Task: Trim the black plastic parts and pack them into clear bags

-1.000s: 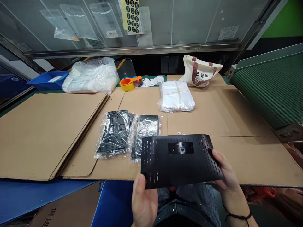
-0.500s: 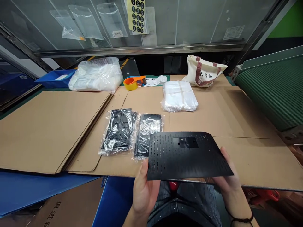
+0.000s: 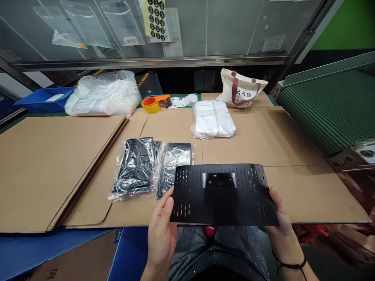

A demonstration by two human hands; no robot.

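A black slotted panel [image 3: 219, 205] is held up at the table's front edge, its broad face toward me. Rows of small slots run along its top and sides, and a shiny rectangular patch with small holes sits near the upper middle. My left hand [image 3: 161, 230] grips the left edge, thumb in front. At the right edge my right hand [image 3: 279, 214] holds on, its fingers partly hidden behind the panel. Just beyond lie two clear bags of black parts, a left bag [image 3: 134, 166] and a right bag [image 3: 177, 158], the latter partly covered by the panel.
Stacked cardboard sheets [image 3: 58, 164] cover the left of the table. Farther back are a wrapped white bundle [image 3: 213, 119], an orange tape dispenser [image 3: 155, 102], a large plastic bag [image 3: 102, 93], a blue tray [image 3: 38, 99] and a cloth bag [image 3: 240, 88]. A green conveyor belt [image 3: 331, 113] runs along the right.
The panel has tilted in my hands, so its lower left slots now show light through. My left hand has shifted on its edge. The whole view has swung slightly to the right.
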